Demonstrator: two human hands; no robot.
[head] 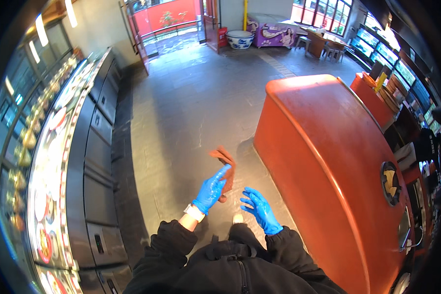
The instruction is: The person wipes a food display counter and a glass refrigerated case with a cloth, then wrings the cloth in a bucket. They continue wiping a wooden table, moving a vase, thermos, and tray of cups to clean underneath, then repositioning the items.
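My left hand (pixel 211 189), in a blue glove with a white band at the wrist, grips a reddish-brown cloth (pixel 228 172) that hangs above the floor. One finger points away along the cloth, and its upper end is folded over. My right hand (pixel 260 209), also blue-gloved, is held a short way to the right, fingers apart and slightly curled, with nothing in it. It does not touch the cloth. Both hands are in front of my dark jacket, over the grey floor.
A long red counter (pixel 316 147) with an inset round opening (pixel 391 183) runs along my right. On the left stands a steel refrigerated cabinet (pixel 99 198) with lit dishes on top. Ahead are an open doorway (pixel 174 36), a blue-and-white basin (pixel 239 39) and a purple chest (pixel 275 33).
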